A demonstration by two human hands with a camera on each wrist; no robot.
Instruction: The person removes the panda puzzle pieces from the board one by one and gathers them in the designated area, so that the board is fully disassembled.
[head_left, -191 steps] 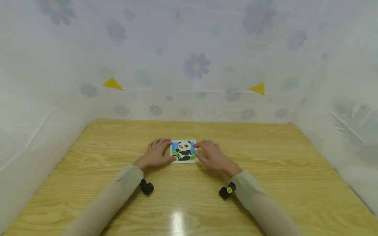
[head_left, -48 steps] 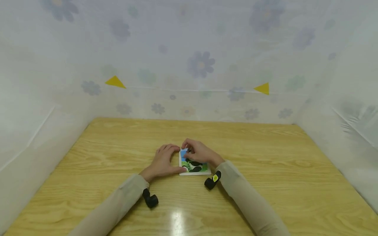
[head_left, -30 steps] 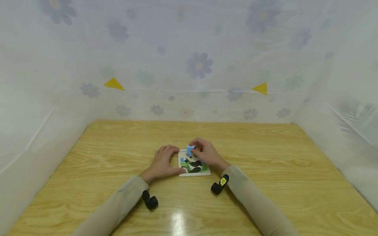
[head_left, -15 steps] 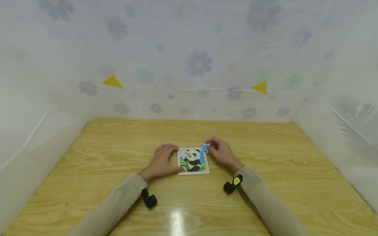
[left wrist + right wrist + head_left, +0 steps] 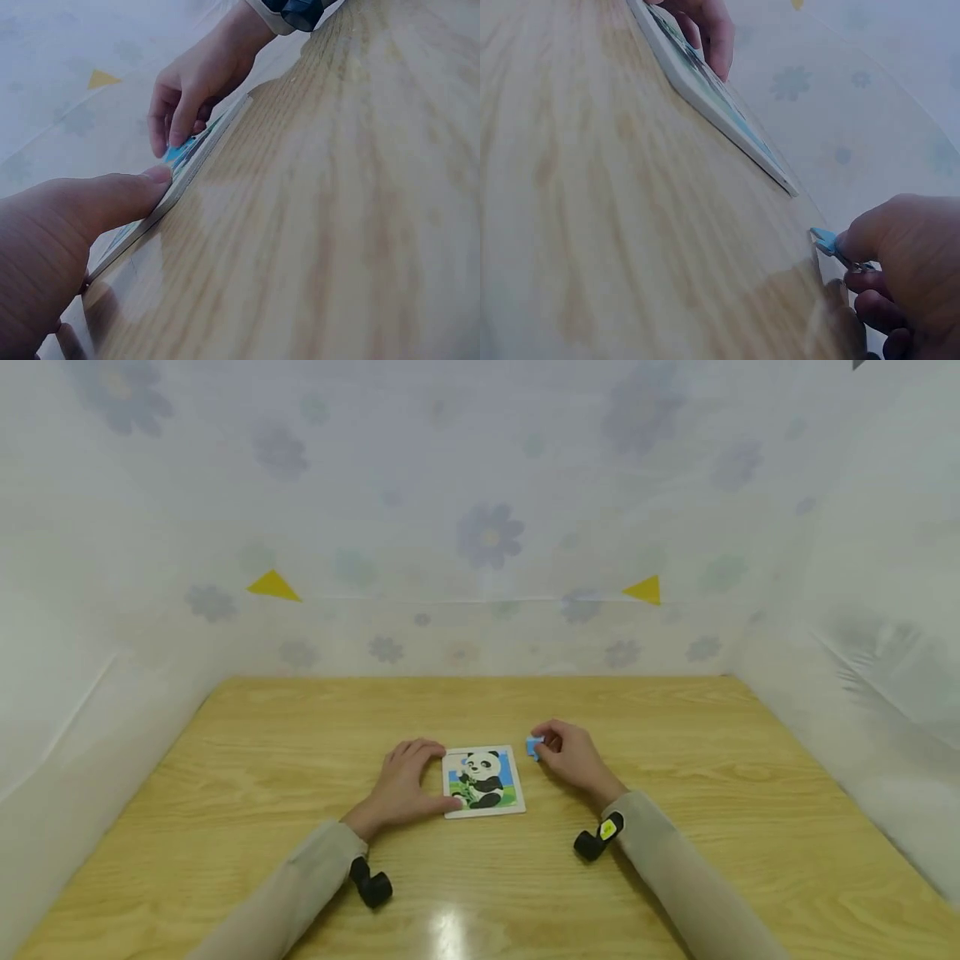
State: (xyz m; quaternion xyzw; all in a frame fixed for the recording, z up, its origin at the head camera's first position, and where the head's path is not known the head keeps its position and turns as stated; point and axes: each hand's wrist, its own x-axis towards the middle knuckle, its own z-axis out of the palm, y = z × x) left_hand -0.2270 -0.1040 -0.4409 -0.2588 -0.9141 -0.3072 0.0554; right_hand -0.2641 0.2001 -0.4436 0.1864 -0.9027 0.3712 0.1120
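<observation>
On a light wooden table [image 5: 675,860], the left hand [image 5: 401,781] rests with loosely bent fingers against the left edge of a square white-framed panda picture puzzle board [image 5: 482,781]; the left wrist view shows its thumb pressing the board's rim. Just right of the board, the right hand [image 5: 573,756] pinches a small blue puzzle piece [image 5: 533,747], seen in the right wrist view clear of the board.

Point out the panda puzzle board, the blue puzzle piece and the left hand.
panda puzzle board [image 5: 483,782], head view, panda picture.
blue puzzle piece [image 5: 533,747], head view, visible blue face.
left hand [image 5: 401,779], head view, back of hand.
</observation>
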